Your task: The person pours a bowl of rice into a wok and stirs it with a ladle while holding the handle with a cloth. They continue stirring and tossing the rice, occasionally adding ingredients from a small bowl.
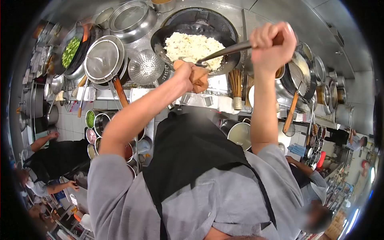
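A dark wok (231, 63) holding pale fried rice (186, 44) is at the top middle of the head view, tipped towards me. My left hand (184, 77) is closed around a folded orange-brown cloth (199, 80) at the wok's near edge; the cloth covers the part gripped. Raised to the right of the wok, my right hand (274, 46) has its fingers wrapped round the handle of a long dark ladle (230, 50). The ladle slants down into the wok, its head partly hidden at the rice's near side.
Left of the wok are a perforated skimmer (146, 67), a mesh strainer (101, 60) and a pan of chopped greens (71, 52). A bamboo brush (236, 89) stands near the wok's right side. Co-workers (56, 156) are at the left and the right (310, 180).
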The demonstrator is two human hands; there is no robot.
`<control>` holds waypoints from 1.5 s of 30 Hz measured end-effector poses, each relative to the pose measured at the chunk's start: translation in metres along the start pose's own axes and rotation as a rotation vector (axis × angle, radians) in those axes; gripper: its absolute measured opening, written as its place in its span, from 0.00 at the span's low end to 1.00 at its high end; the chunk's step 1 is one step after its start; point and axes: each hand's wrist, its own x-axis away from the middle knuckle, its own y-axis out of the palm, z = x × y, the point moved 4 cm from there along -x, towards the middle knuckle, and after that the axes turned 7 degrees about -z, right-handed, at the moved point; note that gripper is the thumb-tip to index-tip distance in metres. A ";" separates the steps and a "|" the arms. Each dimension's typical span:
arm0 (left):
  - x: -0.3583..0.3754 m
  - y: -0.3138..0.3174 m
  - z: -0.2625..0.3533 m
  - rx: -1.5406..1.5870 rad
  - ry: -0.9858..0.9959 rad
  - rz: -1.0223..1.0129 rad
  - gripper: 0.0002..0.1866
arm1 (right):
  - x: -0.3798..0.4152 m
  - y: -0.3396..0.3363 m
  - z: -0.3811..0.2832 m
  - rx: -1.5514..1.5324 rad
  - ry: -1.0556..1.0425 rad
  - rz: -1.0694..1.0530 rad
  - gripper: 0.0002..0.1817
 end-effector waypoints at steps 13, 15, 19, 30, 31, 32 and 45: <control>-0.009 -0.062 -0.038 0.033 0.149 -0.122 0.06 | -0.038 0.023 0.036 0.192 0.140 -0.024 0.18; -0.014 -0.042 -0.006 0.003 0.266 -0.023 0.07 | -0.047 0.030 0.067 0.147 0.100 0.030 0.14; -0.146 -0.159 -0.034 -0.151 0.151 -0.404 0.07 | -0.081 0.029 0.081 0.248 -0.039 -0.045 0.08; -0.128 -0.084 -0.008 0.049 0.250 -0.295 0.08 | -0.061 0.064 -0.072 0.272 -0.014 -0.163 0.30; -0.137 -0.077 -0.001 0.047 0.308 -0.247 0.07 | -0.068 0.072 -0.104 0.309 -0.016 -0.203 0.28; -0.155 -0.078 0.002 0.045 0.336 -0.200 0.07 | -0.078 0.051 -0.147 0.308 -0.096 -0.166 0.21; -0.012 -0.075 -0.008 -0.141 0.188 -0.339 0.20 | -0.047 -0.007 0.027 0.318 -0.137 0.021 0.22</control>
